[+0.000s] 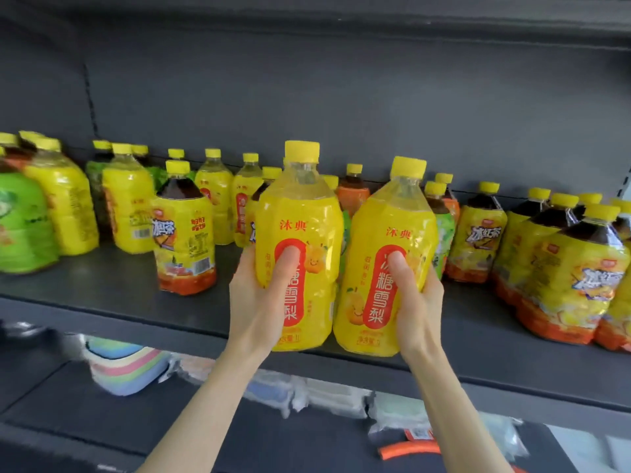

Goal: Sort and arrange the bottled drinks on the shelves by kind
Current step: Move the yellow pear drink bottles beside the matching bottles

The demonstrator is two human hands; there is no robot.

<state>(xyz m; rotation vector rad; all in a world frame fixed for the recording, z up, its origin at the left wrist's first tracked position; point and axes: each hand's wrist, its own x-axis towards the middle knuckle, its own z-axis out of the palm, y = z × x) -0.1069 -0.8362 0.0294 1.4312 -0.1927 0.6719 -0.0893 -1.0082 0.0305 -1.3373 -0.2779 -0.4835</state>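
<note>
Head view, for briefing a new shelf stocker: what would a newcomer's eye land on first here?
Two yellow pear-drink bottles are held side by side at the front edge of the shelf, centre frame: the left bottle in the person's left grip, the right bottle in the right grip, thumbs on the red labels. Iced-tea bottles crowd the shelf's right end; a green bottle sits far left.

Dark grey shelf (102, 291): upright, mixed yellow-label bottles (128, 206), dark tea bottles (184, 230), green-label bottles (24, 223).

I could pass over bare dark grey shelf (102, 283) at centre left; yellow-capped dark-tea plastic bottles (563, 278) block the right.
</note>
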